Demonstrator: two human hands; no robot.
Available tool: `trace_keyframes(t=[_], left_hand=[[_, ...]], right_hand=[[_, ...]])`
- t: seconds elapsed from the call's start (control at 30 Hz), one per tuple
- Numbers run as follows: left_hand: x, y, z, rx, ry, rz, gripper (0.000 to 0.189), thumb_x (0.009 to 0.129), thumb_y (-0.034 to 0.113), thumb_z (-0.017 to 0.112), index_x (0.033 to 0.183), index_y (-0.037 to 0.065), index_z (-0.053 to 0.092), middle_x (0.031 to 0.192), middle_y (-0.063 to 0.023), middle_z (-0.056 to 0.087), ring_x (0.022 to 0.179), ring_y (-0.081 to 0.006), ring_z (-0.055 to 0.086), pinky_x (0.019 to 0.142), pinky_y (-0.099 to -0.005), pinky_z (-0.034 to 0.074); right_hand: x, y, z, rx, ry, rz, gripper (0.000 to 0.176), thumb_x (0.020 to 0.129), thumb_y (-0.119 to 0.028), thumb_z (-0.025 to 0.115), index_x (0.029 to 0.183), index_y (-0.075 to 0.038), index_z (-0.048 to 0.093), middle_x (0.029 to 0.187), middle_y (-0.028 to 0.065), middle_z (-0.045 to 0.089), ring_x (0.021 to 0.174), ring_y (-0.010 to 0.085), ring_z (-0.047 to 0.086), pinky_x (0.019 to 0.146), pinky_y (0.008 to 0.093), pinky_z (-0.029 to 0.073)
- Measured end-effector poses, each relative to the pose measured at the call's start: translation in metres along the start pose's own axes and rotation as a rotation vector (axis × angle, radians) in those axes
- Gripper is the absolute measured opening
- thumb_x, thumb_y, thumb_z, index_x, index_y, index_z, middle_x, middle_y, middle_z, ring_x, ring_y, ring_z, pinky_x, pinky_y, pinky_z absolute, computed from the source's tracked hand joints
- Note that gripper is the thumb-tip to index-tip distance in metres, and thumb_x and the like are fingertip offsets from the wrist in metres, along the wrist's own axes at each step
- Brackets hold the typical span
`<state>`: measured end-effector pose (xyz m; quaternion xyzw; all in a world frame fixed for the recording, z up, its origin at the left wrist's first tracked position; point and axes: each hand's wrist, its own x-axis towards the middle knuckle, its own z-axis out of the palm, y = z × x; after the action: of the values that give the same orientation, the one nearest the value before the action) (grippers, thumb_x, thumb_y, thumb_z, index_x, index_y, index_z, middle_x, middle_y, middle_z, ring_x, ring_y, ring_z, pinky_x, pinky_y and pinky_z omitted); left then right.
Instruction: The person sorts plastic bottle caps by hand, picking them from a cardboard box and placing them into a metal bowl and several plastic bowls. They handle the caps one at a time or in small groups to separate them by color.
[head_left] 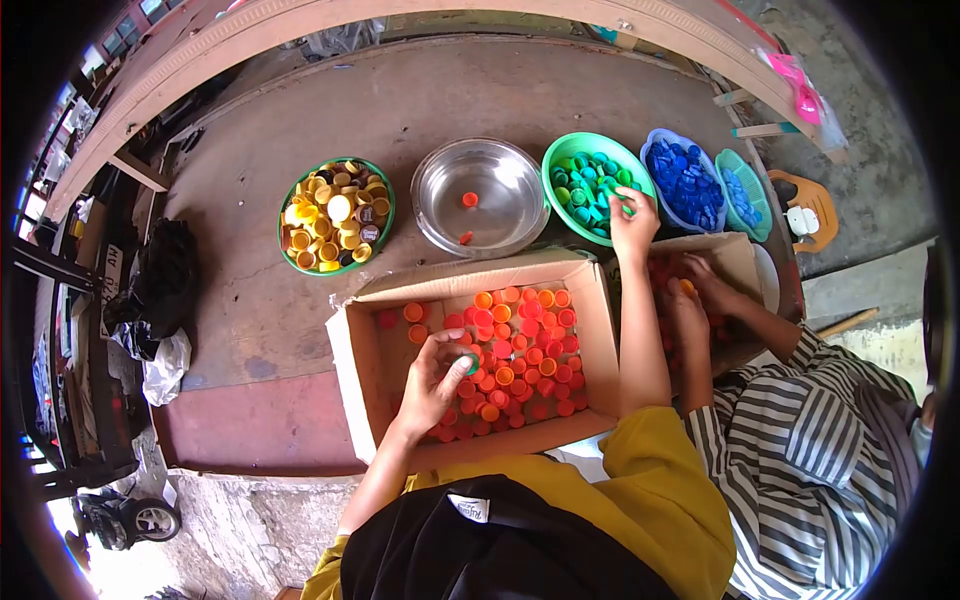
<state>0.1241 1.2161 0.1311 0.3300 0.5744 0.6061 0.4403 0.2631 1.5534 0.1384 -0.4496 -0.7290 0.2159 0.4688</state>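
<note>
Left hand [430,387] pinches green cap [473,364]; keep it clear of red caps [502,350]. Right hand [636,230] at green bowl [548,178], grip unclear.

Caps [503,351] in box [362,400], bowls [482,180] behind (abreast)

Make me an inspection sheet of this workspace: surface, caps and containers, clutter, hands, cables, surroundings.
Surface: brown tabletop, stained in places.
Caps and containers: cardboard box holds red and orange caps; green bowl holds green ones.
Clutter: black bag and white bag, left edge.
Hands: left hand holds a green cap over the box; right hand is at the green bowl, grip unclear.
Cables: nothing seen.
Surroundings: co-worker in stripes alongside, right.
</note>
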Motion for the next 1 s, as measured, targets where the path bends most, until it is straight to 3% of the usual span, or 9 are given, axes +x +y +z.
trace_keyframes(t=[0.13, 0.27, 0.37, 0.5, 0.63, 0.77, 0.83, 0.93, 1.0], left_hand=[[0.0, 0.0, 0.006, -0.062, 0.043, 0.034, 0.051, 0.079, 0.018, 0.066, 0.118, 0.0, 0.039, 0.093, -0.0095, 0.058, 0.083, -0.0141, 0.057, 0.078, -0.0279, 0.046], [-0.001, 0.01, 0.006, 0.153, 0.144, 0.246, 0.077, 0.059, 0.015, 0.081, 0.12, 0.002, 0.036, 0.087, -0.008, 0.056, 0.081, -0.0148, 0.057, 0.075, -0.0287, 0.048], [0.0, 0.015, 0.007, 0.266, 0.206, 0.411, 0.078, 0.057, 0.013, 0.082, 0.12, 0.003, 0.037, 0.085, -0.0069, 0.056, 0.078, -0.0162, 0.056, 0.072, -0.0279, 0.049], [0.005, 0.006, 0.002, 0.598, 0.229, 0.561, 0.089, 0.051, 0.024, 0.084, 0.123, 0.004, 0.034, 0.083, -0.0036, 0.057, 0.078, -0.0208, 0.051, 0.075, -0.0347, 0.044], [0.002, 0.016, 0.012, 0.495, 0.3, 0.591, 0.086, 0.056, 0.027, 0.081, 0.123, 0.003, 0.034, 0.097, -0.0093, 0.053, 0.087, -0.0223, 0.048, 0.078, -0.036, 0.041], [-0.001, 0.008, 0.007, 0.771, 0.047, 0.314, 0.068, 0.065, 0.014, 0.075, 0.122, 0.003, 0.04, 0.102, -0.0135, 0.051, 0.09, -0.0277, 0.051, 0.083, -0.0388, 0.043], [-0.006, -0.015, 0.008, 0.895, -0.136, 0.313, 0.051, 0.067, 0.017, 0.07, 0.112, 0.005, 0.05, 0.106, -0.0149, 0.051, 0.101, -0.0323, 0.049, 0.09, -0.0418, 0.039], [-0.015, -0.038, 0.022, 0.961, -0.418, 0.292, 0.047, 0.069, 0.02, 0.067, 0.112, 0.007, 0.051, 0.11, -0.0145, 0.048, 0.105, -0.0317, 0.047, 0.091, -0.0412, 0.039], [-0.022, -0.048, 0.031, 0.996, -0.564, 0.319, 0.047, 0.07, 0.019, 0.065, 0.113, 0.007, 0.05, 0.113, -0.0146, 0.045, 0.107, -0.0314, 0.045, 0.089, -0.0416, 0.04]], right_hand=[[-0.005, 0.029, -0.004, -0.399, -0.116, -0.131, 0.039, 0.07, -0.01, 0.067, 0.105, -0.002, 0.053, 0.105, 0.0171, 0.053, 0.096, 0.033, 0.053, 0.085, 0.0408, 0.044], [-0.037, -0.022, -0.008, -0.187, -0.085, -0.303, 0.044, 0.074, -0.014, 0.064, 0.113, -0.002, 0.047, 0.114, 0.022, 0.047, 0.109, 0.0376, 0.043, 0.091, 0.0425, 0.036], [-0.088, -0.096, -0.017, 0.342, -0.582, 0.042, 0.027, 0.079, -0.012, 0.062, 0.102, -0.002, 0.052, 0.084, 0.0059, 0.06, 0.078, 0.0132, 0.059, 0.067, 0.0249, 0.047], [-0.145, -0.157, -0.023, 0.527, -1.171, 0.011, 0.036, 0.076, -0.02, 0.066, 0.102, 0.0, 0.052, 0.082, 0.009, 0.059, 0.074, 0.0142, 0.058, 0.066, 0.0283, 0.047], [-0.136, -0.153, -0.022, 0.389, -1.169, -0.021, 0.026, 0.072, -0.013, 0.065, 0.093, -0.001, 0.055, 0.078, 0.0067, 0.059, 0.068, 0.0128, 0.056, 0.063, 0.0266, 0.046], [-0.05, -0.083, -0.011, 0.158, -0.579, -0.016, 0.021, 0.075, -0.009, 0.065, 0.095, -0.007, 0.059, 0.077, 0.0019, 0.058, 0.068, 0.0036, 0.054, 0.054, 0.0204, 0.043], [0.001, -0.045, -0.011, -0.198, -0.369, 0.156, 0.022, 0.071, -0.019, 0.068, 0.09, -0.008, 0.061, 0.073, 0.0113, 0.062, 0.063, 0.0166, 0.059, 0.056, 0.0292, 0.046], [0.048, 0.023, -0.003, -0.415, -0.142, -0.096, 0.027, 0.07, -0.025, 0.067, 0.09, -0.008, 0.062, 0.08, 0.0181, 0.063, 0.079, 0.0321, 0.06, 0.072, 0.0378, 0.047], [0.063, 0.03, -0.003, -0.534, -0.305, 0.07, 0.043, 0.07, -0.03, 0.067, 0.106, -0.008, 0.057, 0.097, 0.0203, 0.06, 0.092, 0.0346, 0.057, 0.084, 0.0393, 0.044]])
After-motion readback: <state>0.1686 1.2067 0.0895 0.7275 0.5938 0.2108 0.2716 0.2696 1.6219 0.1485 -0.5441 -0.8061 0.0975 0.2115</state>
